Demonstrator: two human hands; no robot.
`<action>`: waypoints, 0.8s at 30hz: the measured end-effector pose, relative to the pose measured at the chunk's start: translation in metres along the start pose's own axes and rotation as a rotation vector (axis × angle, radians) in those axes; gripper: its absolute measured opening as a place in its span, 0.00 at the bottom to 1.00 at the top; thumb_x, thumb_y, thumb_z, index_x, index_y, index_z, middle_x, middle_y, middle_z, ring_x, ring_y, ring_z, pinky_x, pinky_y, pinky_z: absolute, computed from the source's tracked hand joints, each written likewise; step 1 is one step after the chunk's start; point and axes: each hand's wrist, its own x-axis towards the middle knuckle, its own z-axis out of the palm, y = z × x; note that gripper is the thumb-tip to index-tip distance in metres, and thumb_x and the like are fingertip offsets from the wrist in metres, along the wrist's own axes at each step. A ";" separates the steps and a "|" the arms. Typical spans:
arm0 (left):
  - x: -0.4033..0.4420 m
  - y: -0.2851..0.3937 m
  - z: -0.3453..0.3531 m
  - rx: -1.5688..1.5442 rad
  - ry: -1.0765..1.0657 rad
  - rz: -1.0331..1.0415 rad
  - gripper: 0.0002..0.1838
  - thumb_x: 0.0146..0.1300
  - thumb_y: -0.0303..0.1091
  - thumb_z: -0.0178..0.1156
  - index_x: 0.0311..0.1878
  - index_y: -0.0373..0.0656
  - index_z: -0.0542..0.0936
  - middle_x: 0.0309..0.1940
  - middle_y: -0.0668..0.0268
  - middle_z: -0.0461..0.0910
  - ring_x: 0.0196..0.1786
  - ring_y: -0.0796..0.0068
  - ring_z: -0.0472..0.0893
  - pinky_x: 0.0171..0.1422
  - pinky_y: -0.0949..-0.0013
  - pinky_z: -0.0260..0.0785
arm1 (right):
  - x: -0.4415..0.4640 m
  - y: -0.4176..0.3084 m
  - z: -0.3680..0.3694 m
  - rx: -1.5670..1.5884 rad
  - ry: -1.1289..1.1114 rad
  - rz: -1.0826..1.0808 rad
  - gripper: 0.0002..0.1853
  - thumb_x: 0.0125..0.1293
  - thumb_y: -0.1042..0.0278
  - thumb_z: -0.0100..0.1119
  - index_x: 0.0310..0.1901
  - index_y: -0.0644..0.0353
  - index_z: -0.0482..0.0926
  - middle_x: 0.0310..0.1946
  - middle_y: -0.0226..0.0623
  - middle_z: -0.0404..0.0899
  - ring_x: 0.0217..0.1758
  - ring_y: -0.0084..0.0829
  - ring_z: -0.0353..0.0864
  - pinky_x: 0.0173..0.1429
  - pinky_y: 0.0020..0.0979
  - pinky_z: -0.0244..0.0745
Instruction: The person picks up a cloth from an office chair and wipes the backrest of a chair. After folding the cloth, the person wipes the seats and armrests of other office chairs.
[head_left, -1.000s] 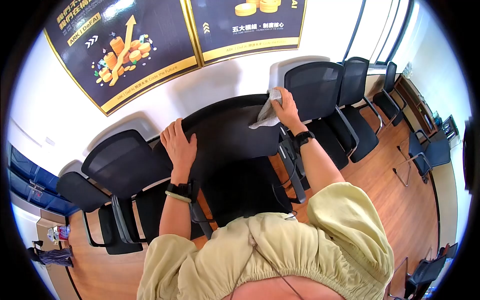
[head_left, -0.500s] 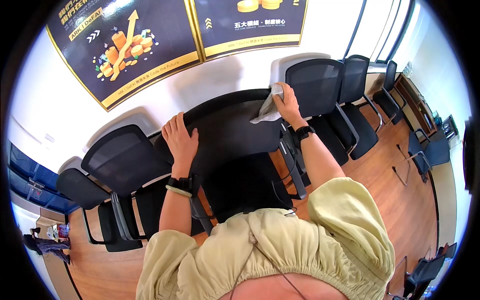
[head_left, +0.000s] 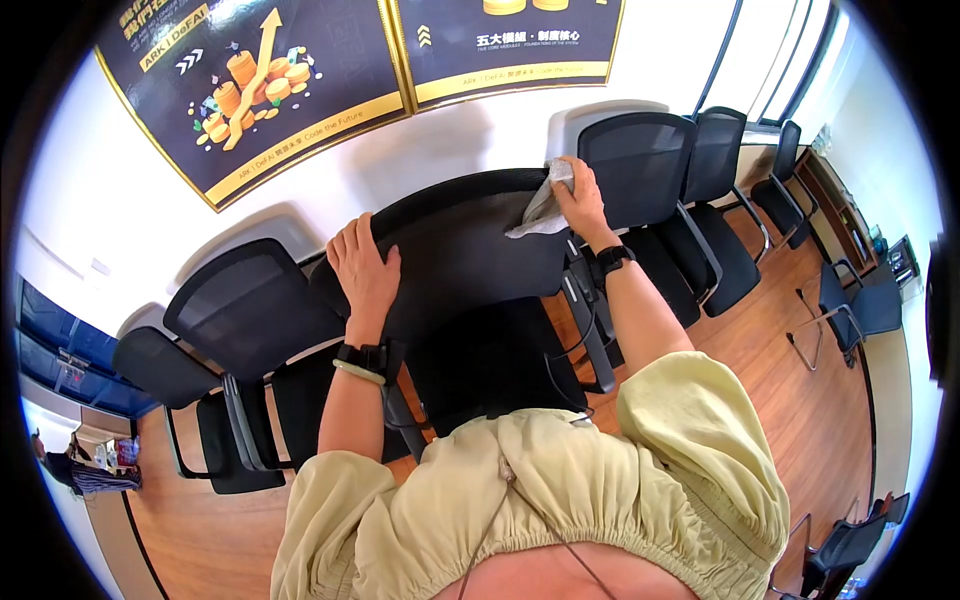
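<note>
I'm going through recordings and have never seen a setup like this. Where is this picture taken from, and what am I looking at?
There is no machine here: these are a person's own bare hands, seen by a camera on their head that looks forward and down. That is why the sleeves spread toward you. In front is a black chair. The left hand rests at its backrest's upper edge. The right hand holds a grey cloth against that backrest, near the other corner. More chairs line the wall on both sides, beneath framed posters.
</note>
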 end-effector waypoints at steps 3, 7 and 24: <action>0.003 -0.004 -0.003 0.019 -0.046 0.029 0.35 0.47 0.35 0.71 0.60 0.43 0.70 0.53 0.58 0.74 0.59 0.55 0.70 0.68 0.52 0.55 | 0.000 0.001 0.000 0.005 0.000 0.009 0.20 0.61 0.67 0.58 0.55 0.57 0.72 0.50 0.46 0.76 0.56 0.51 0.72 0.59 0.45 0.67; 0.010 -0.039 -0.008 0.115 -0.194 -0.108 0.33 0.48 0.44 0.72 0.58 0.43 0.74 0.51 0.58 0.76 0.58 0.53 0.72 0.67 0.51 0.56 | 0.005 0.001 0.004 0.021 -0.025 0.041 0.20 0.62 0.66 0.59 0.55 0.58 0.72 0.49 0.47 0.77 0.55 0.51 0.73 0.59 0.45 0.68; -0.019 -0.028 -0.042 0.105 -0.122 -0.292 0.22 0.45 0.42 0.74 0.37 0.41 0.76 0.36 0.62 0.79 0.43 0.55 0.77 0.47 0.56 0.71 | -0.011 -0.013 -0.029 0.035 -0.017 -0.106 0.21 0.60 0.72 0.55 0.56 0.64 0.71 0.50 0.49 0.75 0.55 0.51 0.71 0.60 0.44 0.66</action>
